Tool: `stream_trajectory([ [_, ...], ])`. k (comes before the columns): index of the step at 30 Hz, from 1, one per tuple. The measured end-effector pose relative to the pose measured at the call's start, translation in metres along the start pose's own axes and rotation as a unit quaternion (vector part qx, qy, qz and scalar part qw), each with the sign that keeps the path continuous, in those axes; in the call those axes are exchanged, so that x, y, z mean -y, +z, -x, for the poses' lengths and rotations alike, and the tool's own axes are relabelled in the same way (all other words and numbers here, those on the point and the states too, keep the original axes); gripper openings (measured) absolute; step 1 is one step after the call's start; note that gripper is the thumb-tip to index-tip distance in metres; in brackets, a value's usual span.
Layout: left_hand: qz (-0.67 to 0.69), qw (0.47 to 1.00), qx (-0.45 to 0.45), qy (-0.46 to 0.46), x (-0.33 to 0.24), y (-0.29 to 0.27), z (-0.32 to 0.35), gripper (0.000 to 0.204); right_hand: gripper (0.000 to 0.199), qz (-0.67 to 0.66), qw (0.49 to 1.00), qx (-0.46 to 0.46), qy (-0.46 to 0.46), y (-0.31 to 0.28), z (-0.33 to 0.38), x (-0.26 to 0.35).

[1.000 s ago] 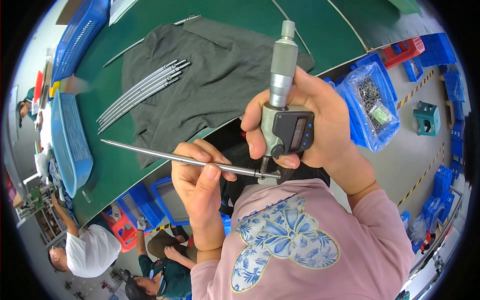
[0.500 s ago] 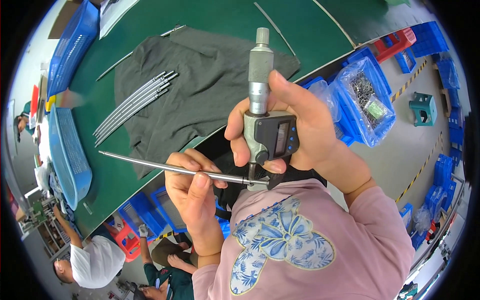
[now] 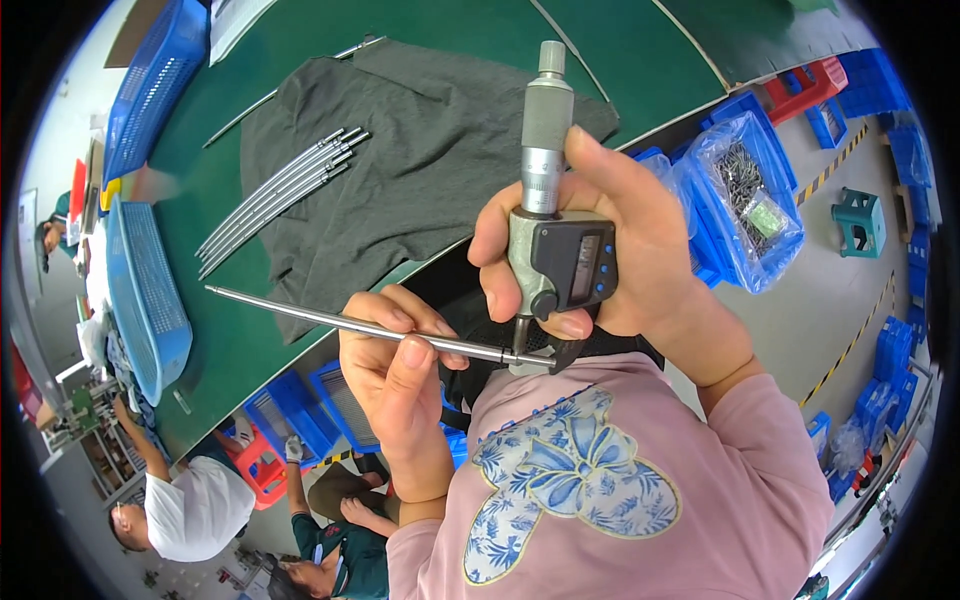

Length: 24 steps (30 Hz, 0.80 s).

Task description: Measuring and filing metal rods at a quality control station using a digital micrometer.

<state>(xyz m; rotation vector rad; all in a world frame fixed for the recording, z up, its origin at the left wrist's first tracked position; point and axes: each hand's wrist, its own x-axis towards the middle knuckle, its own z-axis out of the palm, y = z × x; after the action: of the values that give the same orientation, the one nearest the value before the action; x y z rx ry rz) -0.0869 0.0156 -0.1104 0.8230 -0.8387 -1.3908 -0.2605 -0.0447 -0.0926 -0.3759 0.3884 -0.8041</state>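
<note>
Your left hand [image 3: 395,365] pinches the steel rod [image 3: 280,307] partway along, up in the air near the table [image 3: 230,345]; your right hand [image 3: 640,240] wraps the digital micrometer [image 3: 547,260]. The rod's long axis runs left to right, its right end slightly nearer you — that end sits in the micrometer's gap, crosswise to the spindle [image 3: 522,332], just below your right hand; whether spindle and rod touch, I cannot tell

Silver rod [image 3: 474,349], slanted, right end at foot of upright digital micrometer [image 3: 552,258]
</note>
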Motion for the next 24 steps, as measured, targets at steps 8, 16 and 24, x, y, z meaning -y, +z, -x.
stream_trajectory([
  [8,-0.002,1.000,-0.005,-0.001,-0.0026,0.0007,-0.0003,0.021,0.062,-0.005,1.000,0.003,-0.004,-0.0006,-0.0019,-0.0031],
  [16,0.017,1.000,-0.002,0.002,-0.0031,0.0004,-0.0005,0.020,0.061,0.006,1.000,-0.006,0.007,0.0045,0.0015,-0.0014],
  [24,0.029,1.000,0.002,0.002,-0.0041,-0.0010,0.0002,0.019,0.071,0.009,1.000,-0.006,0.008,0.0040,0.0011,-0.0025],
])
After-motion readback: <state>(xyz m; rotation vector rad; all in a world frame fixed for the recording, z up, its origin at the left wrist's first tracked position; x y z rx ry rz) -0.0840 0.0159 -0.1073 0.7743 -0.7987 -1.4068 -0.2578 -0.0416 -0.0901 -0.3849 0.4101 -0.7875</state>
